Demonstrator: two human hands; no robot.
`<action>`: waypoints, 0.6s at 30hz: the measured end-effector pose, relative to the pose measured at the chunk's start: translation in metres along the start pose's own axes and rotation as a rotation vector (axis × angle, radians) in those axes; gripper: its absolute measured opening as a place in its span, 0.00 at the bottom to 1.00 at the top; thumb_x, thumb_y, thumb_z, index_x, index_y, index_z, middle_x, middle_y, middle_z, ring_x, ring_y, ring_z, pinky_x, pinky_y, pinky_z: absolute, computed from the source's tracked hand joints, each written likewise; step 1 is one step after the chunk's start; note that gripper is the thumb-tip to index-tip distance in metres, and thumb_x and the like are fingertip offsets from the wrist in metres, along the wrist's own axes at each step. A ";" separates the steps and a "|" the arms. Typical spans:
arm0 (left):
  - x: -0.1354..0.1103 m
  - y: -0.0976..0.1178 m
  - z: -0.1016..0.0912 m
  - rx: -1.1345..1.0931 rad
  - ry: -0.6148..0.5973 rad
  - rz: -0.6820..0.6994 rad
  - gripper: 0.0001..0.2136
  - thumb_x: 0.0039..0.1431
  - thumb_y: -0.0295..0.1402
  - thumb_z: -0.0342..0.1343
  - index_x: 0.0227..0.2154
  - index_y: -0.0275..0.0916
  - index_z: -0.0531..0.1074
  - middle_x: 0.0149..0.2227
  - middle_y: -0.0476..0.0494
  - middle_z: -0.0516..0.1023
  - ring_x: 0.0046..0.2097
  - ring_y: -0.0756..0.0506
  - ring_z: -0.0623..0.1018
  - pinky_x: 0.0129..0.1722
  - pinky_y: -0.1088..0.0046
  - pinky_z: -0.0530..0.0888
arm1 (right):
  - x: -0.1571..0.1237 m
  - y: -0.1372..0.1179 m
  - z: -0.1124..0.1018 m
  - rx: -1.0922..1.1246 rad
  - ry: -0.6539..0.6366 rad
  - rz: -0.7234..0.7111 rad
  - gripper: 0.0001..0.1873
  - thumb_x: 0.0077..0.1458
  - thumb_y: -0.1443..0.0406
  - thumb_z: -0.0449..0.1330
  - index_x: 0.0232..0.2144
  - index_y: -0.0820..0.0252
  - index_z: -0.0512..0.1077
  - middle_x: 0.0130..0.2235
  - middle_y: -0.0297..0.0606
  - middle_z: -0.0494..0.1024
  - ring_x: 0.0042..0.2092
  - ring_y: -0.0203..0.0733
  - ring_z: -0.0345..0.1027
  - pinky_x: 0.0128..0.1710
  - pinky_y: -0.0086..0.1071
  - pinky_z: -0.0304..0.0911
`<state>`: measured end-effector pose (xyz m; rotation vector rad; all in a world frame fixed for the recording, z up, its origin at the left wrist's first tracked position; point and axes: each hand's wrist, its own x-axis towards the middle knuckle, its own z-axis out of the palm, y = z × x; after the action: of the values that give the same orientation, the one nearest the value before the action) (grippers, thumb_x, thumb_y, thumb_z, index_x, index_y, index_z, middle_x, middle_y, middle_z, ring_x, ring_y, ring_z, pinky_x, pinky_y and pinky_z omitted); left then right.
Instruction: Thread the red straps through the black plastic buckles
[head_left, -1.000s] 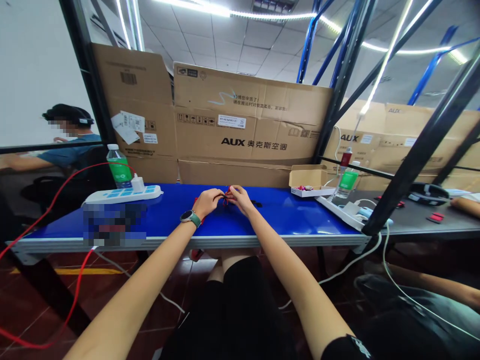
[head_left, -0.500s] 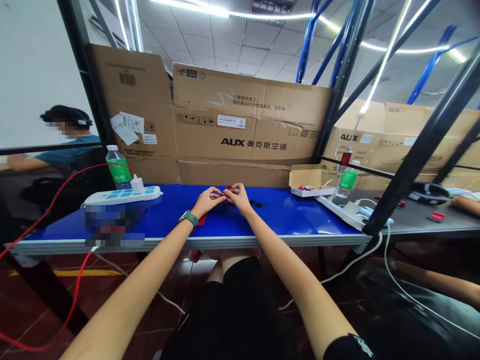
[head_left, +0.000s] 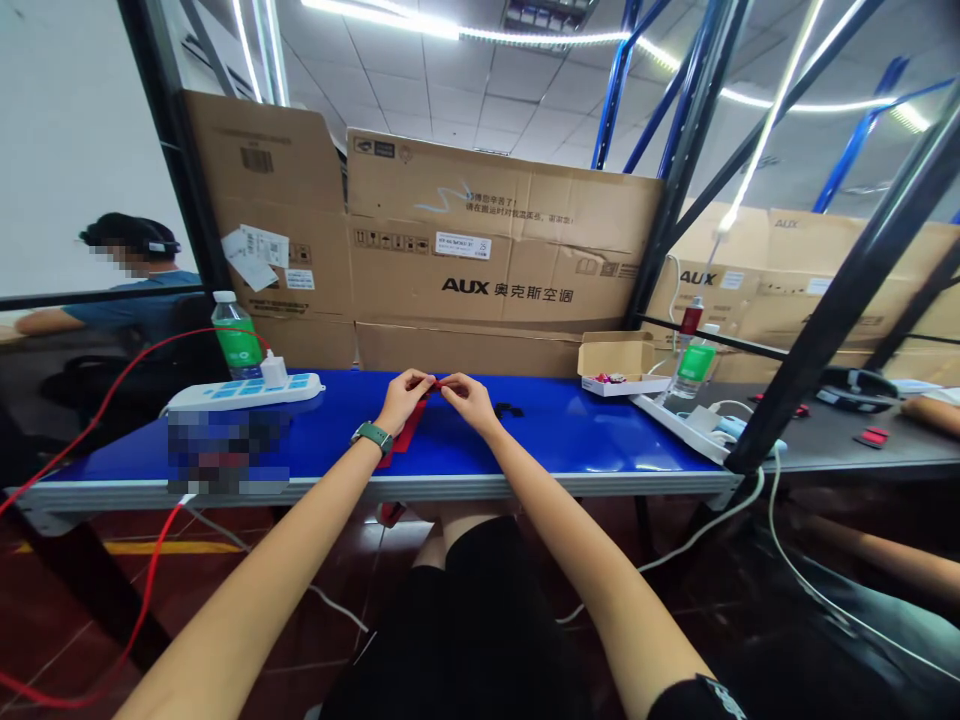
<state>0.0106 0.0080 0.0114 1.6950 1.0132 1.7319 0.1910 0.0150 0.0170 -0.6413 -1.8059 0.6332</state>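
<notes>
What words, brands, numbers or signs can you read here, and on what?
"AUX 奥克斯空调": big cardboard.
"您辛苦了!": same cardboard, higher; its first character is unclear.
"请在搬运时对我温柔些,谢谢您!": just below that, slightly blurred.
"AUX": cardboard further right, twice.
Too small or blurred: white stickers, left bottle, right bottle, sleeve patch.

On camera I see a cardboard wall (head_left: pixel 420 270) behind the table (head_left: pixel 570 435), a power strip (head_left: pixel 240 393) toward its left end, an open box (head_left: pixel 619 352) at its rear right, left hand (head_left: pixel 403 400) and right hand (head_left: pixel 471 402) over its middle.
</notes>
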 end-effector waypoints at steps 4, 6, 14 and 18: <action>-0.001 0.001 0.001 0.004 -0.077 0.020 0.24 0.50 0.54 0.67 0.35 0.36 0.77 0.35 0.40 0.82 0.38 0.42 0.81 0.42 0.65 0.78 | 0.001 0.005 -0.002 0.000 0.028 -0.011 0.13 0.57 0.55 0.62 0.39 0.57 0.77 0.37 0.37 0.83 0.39 0.41 0.78 0.43 0.32 0.71; -0.001 0.003 0.002 0.010 -0.117 0.047 0.24 0.47 0.51 0.70 0.38 0.36 0.79 0.39 0.39 0.83 0.41 0.41 0.81 0.46 0.63 0.77 | 0.002 0.007 -0.005 -0.011 0.041 -0.017 0.15 0.57 0.54 0.62 0.37 0.58 0.78 0.37 0.37 0.83 0.39 0.41 0.78 0.43 0.32 0.71; 0.002 -0.005 -0.001 0.054 -0.105 0.106 0.21 0.47 0.50 0.70 0.37 0.37 0.80 0.40 0.38 0.84 0.44 0.38 0.82 0.49 0.58 0.77 | 0.003 0.004 -0.007 0.019 0.050 0.016 0.16 0.53 0.53 0.66 0.34 0.59 0.82 0.38 0.40 0.85 0.40 0.47 0.79 0.44 0.36 0.72; 0.002 -0.007 -0.001 0.052 -0.117 0.104 0.21 0.45 0.49 0.72 0.34 0.37 0.80 0.39 0.38 0.84 0.42 0.39 0.82 0.48 0.59 0.77 | 0.004 0.007 -0.006 -0.025 0.058 0.033 0.14 0.52 0.54 0.67 0.32 0.58 0.82 0.37 0.41 0.85 0.40 0.49 0.79 0.44 0.37 0.72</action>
<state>0.0088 0.0135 0.0075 1.8887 0.9402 1.6612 0.1968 0.0232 0.0167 -0.7002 -1.7553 0.6093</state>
